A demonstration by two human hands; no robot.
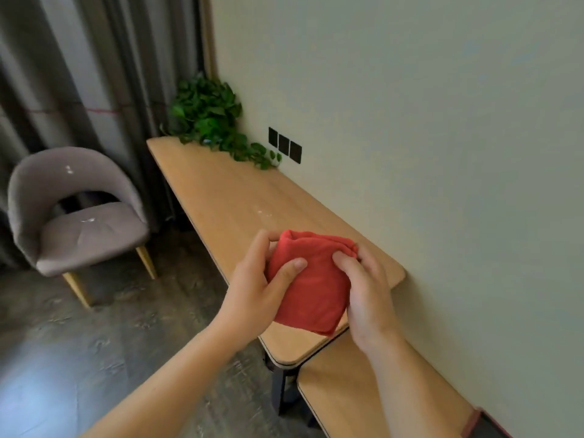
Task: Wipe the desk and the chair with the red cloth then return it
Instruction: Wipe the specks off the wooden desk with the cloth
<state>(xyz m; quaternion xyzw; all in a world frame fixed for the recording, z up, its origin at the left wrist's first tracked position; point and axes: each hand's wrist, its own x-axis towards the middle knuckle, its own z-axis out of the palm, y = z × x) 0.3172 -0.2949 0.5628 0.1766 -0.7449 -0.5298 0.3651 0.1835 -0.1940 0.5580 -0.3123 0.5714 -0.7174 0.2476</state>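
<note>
Cloth (308, 284), red and folded, sits low in the frame's centre above the desk (221, 197), gripped between both hands: left hand (256, 289) clasps its left edge, right hand (368, 298) its right. Chair (79, 222) stands at left. No writing is readable.

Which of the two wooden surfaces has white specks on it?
The longer desk, with the plant at its far end; specks lie mid-top. The lower surface nearest the camera looks clean.
</note>
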